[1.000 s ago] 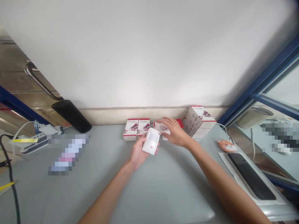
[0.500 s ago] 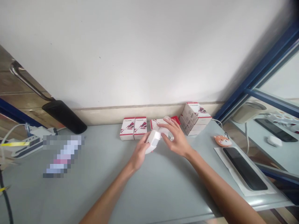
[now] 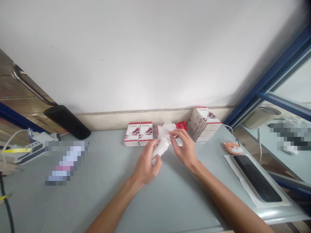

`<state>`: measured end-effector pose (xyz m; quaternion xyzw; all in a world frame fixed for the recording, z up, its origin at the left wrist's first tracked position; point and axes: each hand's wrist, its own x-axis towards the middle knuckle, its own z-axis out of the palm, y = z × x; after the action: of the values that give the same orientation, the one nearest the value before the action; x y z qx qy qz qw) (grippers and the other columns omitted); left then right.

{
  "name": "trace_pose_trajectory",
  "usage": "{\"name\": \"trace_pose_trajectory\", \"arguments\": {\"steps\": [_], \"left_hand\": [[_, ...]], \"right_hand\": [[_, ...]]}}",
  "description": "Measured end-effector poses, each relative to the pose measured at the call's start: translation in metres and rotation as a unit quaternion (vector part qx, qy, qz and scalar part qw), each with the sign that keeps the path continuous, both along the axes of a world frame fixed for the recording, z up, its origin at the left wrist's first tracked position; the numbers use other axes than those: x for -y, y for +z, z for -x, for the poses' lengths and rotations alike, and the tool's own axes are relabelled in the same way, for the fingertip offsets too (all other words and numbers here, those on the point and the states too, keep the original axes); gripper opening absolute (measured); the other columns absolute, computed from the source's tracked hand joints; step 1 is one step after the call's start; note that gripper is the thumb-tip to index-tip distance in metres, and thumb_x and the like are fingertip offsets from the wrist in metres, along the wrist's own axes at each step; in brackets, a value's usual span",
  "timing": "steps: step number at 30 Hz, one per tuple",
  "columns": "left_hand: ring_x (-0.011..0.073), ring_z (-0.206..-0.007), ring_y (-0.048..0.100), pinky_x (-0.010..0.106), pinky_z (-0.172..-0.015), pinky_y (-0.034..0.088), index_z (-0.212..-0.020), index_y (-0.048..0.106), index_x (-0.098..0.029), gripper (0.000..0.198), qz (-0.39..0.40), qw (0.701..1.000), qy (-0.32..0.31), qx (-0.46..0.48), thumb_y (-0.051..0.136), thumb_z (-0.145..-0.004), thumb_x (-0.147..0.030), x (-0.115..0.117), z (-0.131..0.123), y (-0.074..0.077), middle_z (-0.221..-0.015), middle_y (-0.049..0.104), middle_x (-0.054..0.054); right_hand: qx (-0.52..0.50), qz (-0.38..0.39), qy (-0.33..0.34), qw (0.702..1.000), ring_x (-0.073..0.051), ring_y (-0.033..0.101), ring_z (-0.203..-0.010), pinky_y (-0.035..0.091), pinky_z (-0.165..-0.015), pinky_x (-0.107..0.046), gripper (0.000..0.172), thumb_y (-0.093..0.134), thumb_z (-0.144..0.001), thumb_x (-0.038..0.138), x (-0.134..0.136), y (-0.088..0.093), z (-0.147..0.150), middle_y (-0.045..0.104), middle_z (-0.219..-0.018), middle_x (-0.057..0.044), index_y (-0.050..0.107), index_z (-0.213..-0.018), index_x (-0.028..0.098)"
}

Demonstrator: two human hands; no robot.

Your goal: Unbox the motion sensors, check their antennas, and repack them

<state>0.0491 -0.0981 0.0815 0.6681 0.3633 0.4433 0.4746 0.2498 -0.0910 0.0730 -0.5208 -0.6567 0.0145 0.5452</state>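
Note:
My left hand (image 3: pixel 147 166) grips a white plastic motion-sensor casing (image 3: pixel 161 149), tilted with its end toward my right hand. My right hand (image 3: pixel 183 145) is just beside it, with fingers curled around a crumpled white translucent piece (image 3: pixel 168 128), possibly wrapping. Behind my hands, that piece overlaps a flat white-and-red box (image 3: pixel 181 125). Two upright white boxes with red bands (image 3: pixel 139 134) stand to the left of it. A small stack of similar boxes (image 3: pixel 203 125) sits to the right, against the wall.
The grey tabletop (image 3: pixel 104 207) runs to a beige skirting (image 3: pixel 109 121). A black cylinder (image 3: pixel 66 122) lies at the back left near a power strip (image 3: pixel 29 152). A pixelated object (image 3: pixel 65 163) lies left. To the right are an orange fox-shaped item (image 3: pixel 233 148) and a black slab on a white sheet (image 3: pixel 257 178).
My hands have come closer together, and the sensor casing now tilts more steeply in my left hand. The whole view has shifted slightly.

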Motion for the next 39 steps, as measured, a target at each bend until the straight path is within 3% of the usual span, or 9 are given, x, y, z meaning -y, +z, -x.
{"name": "trace_pose_trajectory", "arguments": {"steps": [6,12,15,19,24,27,30,35,39], "left_hand": [[0.029,-0.106,0.063,0.036,-0.093,0.049,-0.154,0.052,-0.027,0.063,0.12,0.992,0.001,0.044,0.066,-0.093,-0.03,-0.001,-0.005,-0.009,-0.126,0.069,0.01],[0.0239,-0.083,0.061,0.032,-0.071,0.048,-0.134,0.069,-0.019,0.046,0.208,0.969,-0.009,0.136,0.062,-0.091,-0.034,-0.012,-0.007,-0.014,-0.103,0.073,0.008],[0.0252,-0.089,0.063,0.033,-0.075,0.051,-0.136,0.066,-0.022,0.048,0.19,0.969,0.023,0.158,0.061,-0.091,-0.035,-0.013,-0.007,-0.012,-0.112,0.072,0.008],[0.0292,-0.117,0.061,0.034,-0.094,0.049,-0.136,0.065,-0.026,0.043,0.112,0.985,0.052,0.123,0.062,-0.094,-0.029,-0.008,-0.006,-0.005,-0.134,0.067,0.008],[0.0314,-0.124,0.059,0.037,-0.107,0.043,-0.134,0.068,-0.025,0.043,0.047,0.996,0.04,0.07,0.07,-0.092,-0.023,-0.003,-0.004,-0.002,-0.133,0.068,0.01],[0.0307,-0.122,0.06,0.037,-0.106,0.045,-0.133,0.067,-0.026,0.042,0.06,0.996,0.039,0.05,0.073,-0.091,-0.025,-0.003,-0.003,-0.007,-0.129,0.068,0.01],[0.0286,-0.118,0.062,0.035,-0.098,0.049,-0.129,0.065,-0.027,0.038,0.111,0.992,0.022,0.054,0.073,-0.093,-0.031,-0.005,-0.005,-0.015,-0.122,0.07,0.008],[0.0248,-0.103,0.068,0.033,-0.086,0.052,-0.13,0.059,-0.028,0.036,0.277,0.947,0.024,0.164,0.068,-0.096,-0.038,-0.009,-0.012,-0.026,-0.11,0.074,0.003],[0.0254,-0.106,0.07,0.034,-0.086,0.054,-0.126,0.063,-0.023,0.032,0.333,0.899,-0.013,0.285,0.064,-0.099,-0.04,-0.01,-0.015,-0.024,-0.115,0.076,0.006]], "right_hand": [[0.011,-0.031,0.038,0.999,-0.021,0.073,-0.1,0.059,-0.089,-0.036,0.023,0.051,-0.105,0.016,0.001,-0.003,0.0,0.074,-0.106,-0.006,0.069,-0.111,0.027],[0.091,-0.003,0.047,0.995,-0.022,0.075,-0.1,0.061,-0.086,-0.036,0.036,0.044,-0.105,0.015,-0.001,-0.018,-0.001,0.076,-0.116,-0.008,0.066,-0.13,0.029],[0.113,0.006,0.047,0.992,-0.023,0.074,-0.101,0.06,-0.086,-0.037,0.039,0.043,-0.103,0.013,0.0,-0.018,0.0,0.076,-0.118,-0.008,0.065,-0.131,0.029],[0.062,0.033,0.073,0.995,-0.023,0.072,-0.101,0.059,-0.089,-0.039,0.037,0.05,-0.102,0.017,0.007,-0.008,0.004,0.074,-0.115,-0.008,0.061,-0.136,0.029],[-0.042,0.074,0.094,0.992,-0.021,0.07,-0.089,0.059,-0.084,-0.037,0.019,0.056,-0.105,0.028,0.011,0.004,0.011,0.074,-0.1,-0.004,0.068,-0.12,0.028],[-0.062,0.058,0.087,0.993,-0.022,0.07,-0.095,0.059,-0.086,-0.039,0.017,0.054,-0.106,0.026,0.01,0.005,0.013,0.072,-0.102,-0.006,0.071,-0.108,0.028],[-0.04,0.026,0.087,0.995,-0.022,0.069,-0.094,0.059,-0.083,-0.038,0.018,0.055,-0.104,0.022,0.012,0.003,0.014,0.068,-0.102,-0.007,0.071,-0.109,0.028],[0.097,0.012,0.159,0.982,-0.023,0.07,-0.091,0.058,-0.076,-0.037,0.027,0.056,-0.102,0.015,0.019,-0.002,0.017,0.073,-0.107,-0.008,0.07,-0.121,0.028],[-0.038,0.091,0.187,0.977,-0.018,0.07,-0.082,0.059,-0.075,-0.033,0.018,0.053,-0.105,0.021,0.019,0.001,0.017,0.073,-0.099,-0.004,0.07,-0.11,0.028]]}}
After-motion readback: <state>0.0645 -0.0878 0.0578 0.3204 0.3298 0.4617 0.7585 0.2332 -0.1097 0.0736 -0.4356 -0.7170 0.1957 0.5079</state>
